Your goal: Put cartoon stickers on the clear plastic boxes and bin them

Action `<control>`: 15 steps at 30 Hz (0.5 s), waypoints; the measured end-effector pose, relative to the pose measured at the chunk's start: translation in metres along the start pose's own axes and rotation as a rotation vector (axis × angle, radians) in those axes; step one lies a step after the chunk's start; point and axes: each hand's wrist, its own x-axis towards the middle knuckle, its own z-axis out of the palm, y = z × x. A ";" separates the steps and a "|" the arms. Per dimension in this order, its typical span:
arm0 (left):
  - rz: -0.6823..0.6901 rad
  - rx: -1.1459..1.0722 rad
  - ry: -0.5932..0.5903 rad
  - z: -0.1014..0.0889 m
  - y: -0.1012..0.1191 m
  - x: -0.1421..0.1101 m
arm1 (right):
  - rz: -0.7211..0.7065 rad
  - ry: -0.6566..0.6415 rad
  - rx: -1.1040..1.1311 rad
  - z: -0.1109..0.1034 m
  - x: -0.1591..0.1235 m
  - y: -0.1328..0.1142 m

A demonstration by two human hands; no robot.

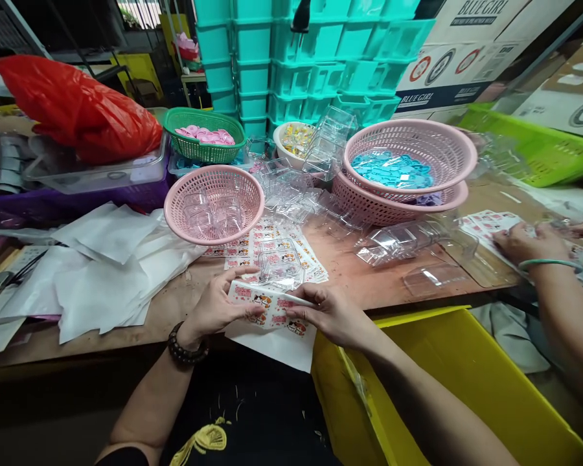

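A sticker sheet point(272, 312) printed with cartoon cats is bent between my two hands, its white lower part hanging down over the table's front edge. My left hand point(218, 304) grips its left side, thumb on the printed face. At the right side, my right hand point(328, 312) pinches the sheet between thumb and fingers. Just beyond it, a clear plastic box point(280, 264) lies on more printed sticker sheets point(313, 255). Behind these stands a pink basket point(250, 226) holding several clear plastic pieces.
White backing papers point(107, 278) pile up on the left. Clear plastic shells point(398, 241) lie right of centre, below stacked pink baskets point(447, 152) with blue pieces. A co-worker's hand point(529, 244) handles sheets at far right. A yellow bin point(447, 369) stands below the table edge.
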 end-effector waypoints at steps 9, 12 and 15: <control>-0.108 0.109 0.040 -0.005 0.003 -0.007 | -0.015 0.168 0.242 0.006 -0.003 0.006; 0.041 0.378 -0.028 -0.008 0.015 -0.010 | -0.048 0.127 0.151 0.008 -0.006 0.005; 0.103 0.580 -0.165 -0.004 0.028 -0.010 | -0.092 0.120 0.074 0.010 -0.010 0.002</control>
